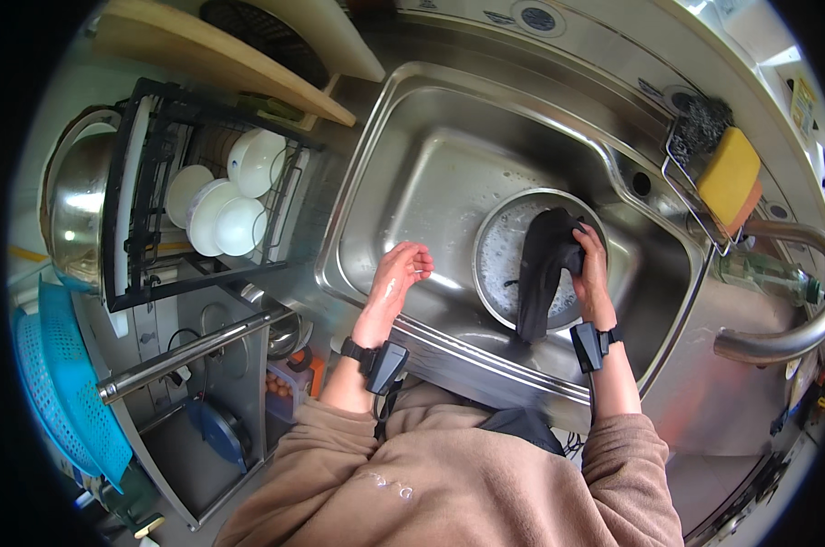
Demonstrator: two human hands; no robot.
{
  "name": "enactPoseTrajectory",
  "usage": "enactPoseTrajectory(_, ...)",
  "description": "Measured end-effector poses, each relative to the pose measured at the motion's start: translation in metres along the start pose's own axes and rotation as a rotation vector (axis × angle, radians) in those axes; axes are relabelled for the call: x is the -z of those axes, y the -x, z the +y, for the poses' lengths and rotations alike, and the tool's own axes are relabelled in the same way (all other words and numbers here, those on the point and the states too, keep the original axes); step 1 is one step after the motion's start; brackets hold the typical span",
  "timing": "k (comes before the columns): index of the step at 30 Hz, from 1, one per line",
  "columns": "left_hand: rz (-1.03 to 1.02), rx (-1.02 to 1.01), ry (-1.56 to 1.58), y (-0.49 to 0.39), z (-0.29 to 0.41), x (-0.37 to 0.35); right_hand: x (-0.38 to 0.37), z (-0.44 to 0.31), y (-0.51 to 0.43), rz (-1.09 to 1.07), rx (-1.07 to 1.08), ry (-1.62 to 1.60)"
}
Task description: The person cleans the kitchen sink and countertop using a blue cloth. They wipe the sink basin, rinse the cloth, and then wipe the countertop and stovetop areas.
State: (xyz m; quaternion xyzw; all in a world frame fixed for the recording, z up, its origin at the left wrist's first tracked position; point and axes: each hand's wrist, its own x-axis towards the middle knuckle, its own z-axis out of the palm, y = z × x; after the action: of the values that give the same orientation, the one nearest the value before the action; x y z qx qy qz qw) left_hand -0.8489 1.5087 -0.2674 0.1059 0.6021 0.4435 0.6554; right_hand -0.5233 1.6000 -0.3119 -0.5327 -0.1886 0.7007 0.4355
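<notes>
My right hand (592, 269) grips a wet-looking dark cloth (544, 273) by its right side. The cloth hangs over a round metal basin (482, 290), its lower end draped across the near rim. Foamy water (507, 239) and a small dark bit show inside the basin, which sits in the right part of a stainless steel sink (412, 178). Left of the basin, my left hand (402, 270) is raised over the sink's near-left edge, fingers loosely curled and holding nothing, with some foam on its skin. Both wrists wear black strapped devices.
A curved metal faucet (782, 345) reaches in at the right, near a wire holder with a yellow sponge (727, 171) and a green-tinted bottle (761, 273). At the left stand a dish rack (200, 284) with white bowls (240, 225), wooden cutting boards (235, 58) and a blue plastic basket (77, 383).
</notes>
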Motion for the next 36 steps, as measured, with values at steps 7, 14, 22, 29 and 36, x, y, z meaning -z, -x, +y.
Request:
enactPoseTrajectory(7,0.059,-0.058,-0.086,0.009,0.006,0.009,0.031,0.098,-0.044,0.090,0.167,0.678)
enactPoseTrajectory(14,0.079,-0.092,-0.163,0.013,0.008,0.014,0.063,0.120,-0.031,-0.162,0.237,1.452)
enactPoseTrajectory(22,0.082,-0.116,-0.133,0.012,0.008,0.024,-0.063,0.028,0.020,-0.345,-0.368,0.089)
enactPoseTrajectory(29,0.119,-0.206,-0.067,0.015,0.016,0.035,-0.170,-0.052,0.035,-0.828,0.220,0.345)
enactPoseTrajectory(36,0.218,-0.305,-0.013,0.030,0.032,0.057,-0.254,-0.018,-0.040,-0.676,0.041,0.012)
